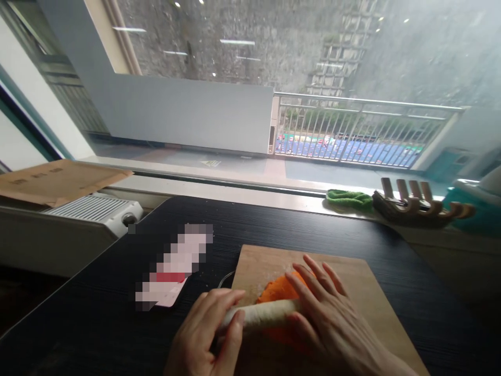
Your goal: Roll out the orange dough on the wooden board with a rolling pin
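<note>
A pale rolling pin (268, 315) lies across a flattened orange sheet of what looks like dough (282, 286) on a wooden board (354, 277). My left hand (213, 326) is closed around the pin's left end, thumb on the near side. At the other end, my right hand (324, 300) holds the pin between its thumb and fingers, the fingers reaching forward past it over the orange sheet. Part of the sheet is hidden under the pin and my right hand. Some whitish specks lie on the board by the sheet's far left edge.
The board rests on a black table (219, 216). To the left lies a pink, pixelated flat object (176, 266). Along the sill are a green cloth (348, 199) and a dark holder with wooden curved pieces (415, 206). A brown envelope (58, 180) lies on a radiator (102, 209).
</note>
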Action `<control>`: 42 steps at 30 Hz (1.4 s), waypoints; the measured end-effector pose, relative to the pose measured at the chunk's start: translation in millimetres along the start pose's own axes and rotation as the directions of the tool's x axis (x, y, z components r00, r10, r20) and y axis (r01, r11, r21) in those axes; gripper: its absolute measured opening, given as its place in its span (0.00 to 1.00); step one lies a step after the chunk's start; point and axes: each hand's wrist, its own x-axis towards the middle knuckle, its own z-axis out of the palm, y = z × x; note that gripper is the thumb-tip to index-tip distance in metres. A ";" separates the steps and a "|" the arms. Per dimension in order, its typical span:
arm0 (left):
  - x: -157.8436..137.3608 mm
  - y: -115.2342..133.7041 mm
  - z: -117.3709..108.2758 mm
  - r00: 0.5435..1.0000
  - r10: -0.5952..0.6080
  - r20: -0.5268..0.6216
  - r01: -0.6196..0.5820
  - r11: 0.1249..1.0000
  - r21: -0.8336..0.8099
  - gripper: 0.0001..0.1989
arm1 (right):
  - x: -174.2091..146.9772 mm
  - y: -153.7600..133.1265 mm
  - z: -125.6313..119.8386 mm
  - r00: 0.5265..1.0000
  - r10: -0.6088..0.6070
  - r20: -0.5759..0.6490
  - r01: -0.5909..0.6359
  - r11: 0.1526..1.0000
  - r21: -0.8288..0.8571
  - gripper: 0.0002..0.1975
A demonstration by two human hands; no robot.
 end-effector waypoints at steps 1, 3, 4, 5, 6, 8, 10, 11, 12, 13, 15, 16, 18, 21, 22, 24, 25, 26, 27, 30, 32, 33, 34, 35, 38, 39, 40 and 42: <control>6.9 -0.2 3.6 0.999 0.037 0.029 -0.038 0.998 0.053 0.11 | -1.5 7.5 0.0 1.000 0.028 -0.003 -0.028 0.999 -0.016 0.25; 27.1 -1.6 12.3 0.994 0.057 0.092 -0.075 0.978 0.197 0.14 | 7.1 20.8 -0.3 0.994 0.106 0.010 -0.106 0.994 -0.023 0.24; 39.7 -2.7 16.9 0.991 0.031 0.129 -0.066 0.959 0.275 0.16 | 15.4 25.8 -0.8 0.988 0.154 0.021 -0.154 0.988 -0.019 0.23; 53.2 -3.9 21.2 0.986 -0.014 0.168 -0.045 0.938 0.344 0.18 | 24.6 29.5 -1.4 0.979 0.204 0.031 -0.204 0.979 -0.015 0.22; 66.3 -5.1 24.8 0.976 -0.065 0.209 -0.024 0.917 0.398 0.20 | 33.3 31.6 -2.3 0.967 0.252 0.041 -0.251 0.968 -0.010 0.22; 86.7 -6.9 28.8 0.942 -0.142 0.305 -0.011 0.894 0.449 0.22 | 43.4 31.2 -4.0 0.946 0.320 0.054 -0.321 0.947 -0.004 0.23; 92.4 -6.9 27.1 0.904 -0.151 0.400 -0.043 0.899 0.436 0.23 | 37.8 25.0 -5.0 0.942 0.331 0.052 -0.331 0.944 -0.002 0.23; 89.3 -6.2 24.3 0.888 -0.134 0.440 -0.068 0.907 0.415 0.23 | 28.9 20.0 -4.8 0.950 0.309 0.036 -0.309 0.951 -0.003 0.23; 83.1 -5.0 20.9 0.875 -0.115 0.471 -0.090 0.916 0.392 0.23 | 17.4 14.2 -4.4 0.964 0.267 0.006 -0.267 0.964 -0.009 0.23; 75.3 -3.3 17.3 0.865 -0.100 0.491 -0.106 0.922 0.374 0.23 | 4.5 8.3 -3.7 0.978 0.206 -0.039 -0.207 0.978 -0.024 0.24; 62.2 0.8 12.8 0.851 -0.094 0.516 -0.119 0.924 0.364 0.24 | -18.2 -1.6 -2.5 0.988 0.079 -0.133 -0.089 0.993 -0.076 0.28; 59.8 3.0 13.2 0.846 -0.103 0.524 -0.120 0.920 0.374 0.24 | -25.3 -4.2 -2.4 0.986 0.034 -0.164 -0.052 0.993 -0.103 0.30; 67.2 6.2 21.5 0.844 -0.126 0.521 -0.117 0.905 0.409 0.25 | -27.8 -3.3 -3.1 0.984 0.034 -0.178 -0.059 0.989 -0.136 0.30; 99.4 6.6 46.5 0.860 -0.136 0.492 -0.105 0.896 0.431 0.25 | -12.0 7.6 -4.3 0.972 0.199 -0.129 -0.216 0.966 -0.143 0.27; 110.2 5.7 54.4 0.859 -0.128 0.495 -0.107 0.902 0.419 0.25 | -6.4 10.6 -4.2 0.959 0.255 -0.119 -0.271 0.952 -0.141 0.27; 123.2 3.5 63.2 0.849 -0.108 0.516 -0.119 0.914 0.387 0.25 | -1.8 11.1 -2.8 0.943 0.303 -0.137 -0.320 0.938 -0.130 0.26; 123.8 2.5 63.1 0.842 -0.098 0.530 -0.128 0.919 0.373 0.25 | -3.5 8.2 -1.3 0.943 0.290 -0.160 -0.311 0.942 -0.125 0.26; 120.3 1.8 59.9 0.838 -0.087 0.538 -0.137 0.922 0.363 0.25 | -7.7 3.5 0.8 0.945 0.262 -0.197 -0.289 0.950 -0.121 0.26; 113.5 1.6 54.5 0.836 -0.077 0.543 -0.147 0.923 0.356 0.24 | -13.7 -2.3 3.1 0.943 0.220 -0.249 -0.255 0.959 -0.121 0.27; 87.7 4.2 35.5 0.841 -0.080 0.535 -0.149 0.917 0.371 0.25 | -32.4 -18.3 9.4 0.914 0.060 -0.402 -0.133 0.979 -0.157 0.32; 81.2 7.9 32.5 0.846 -0.115 0.520 -0.129 0.903 0.410 0.26 | -37.5 -20.7 10.0 0.898 0.008 -0.441 -0.095 0.980 -0.175 0.32; 83.8 9.7 36.2 0.850 -0.131 0.511 -0.118 0.897 0.426 0.26 | -36.9 -18.4 9.2 0.904 0.022 -0.426 -0.105 0.979 -0.172 0.31; 90.2 11.4 43.4 0.855 -0.140 0.499 -0.108 0.894 0.435 0.26 | -34.3 -14.2 7.8 0.916 0.062 -0.395 -0.137 0.977 -0.162 0.30; 99.6 12.9 53.3 0.862 -0.140 0.488 -0.101 0.895 0.435 0.26 | -30.5 -8.4 6.2 0.926 0.118 -0.358 -0.181 0.972 -0.150 0.28; 133.1 16.6 87.5 0.872 -0.117 0.476 -0.097 0.911 0.402 0.28 | -18.8 10.1 1.9 0.924 0.293 -0.247 -0.332 0.934 -0.133 0.25; 141.7 17.5 96.0 0.867 -0.106 0.486 -0.105 0.916 0.387 0.28 | -16.8 13.6 1.2 0.917 0.322 -0.236 -0.359 0.924 -0.132 0.25; 147.3 18.0 101.2 0.859 -0.095 0.503 -0.116 0.921 0.373 0.28 | -16.3 14.5 1.2 0.913 0.333 -0.233 -0.369 0.920 -0.131 0.25; 147.3 17.4 100.5 0.837 -0.079 0.542 -0.136 0.929 0.345 0.28 | -20.1 7.9 3.7 0.917 0.308 -0.253 -0.347 0.929 -0.127 0.25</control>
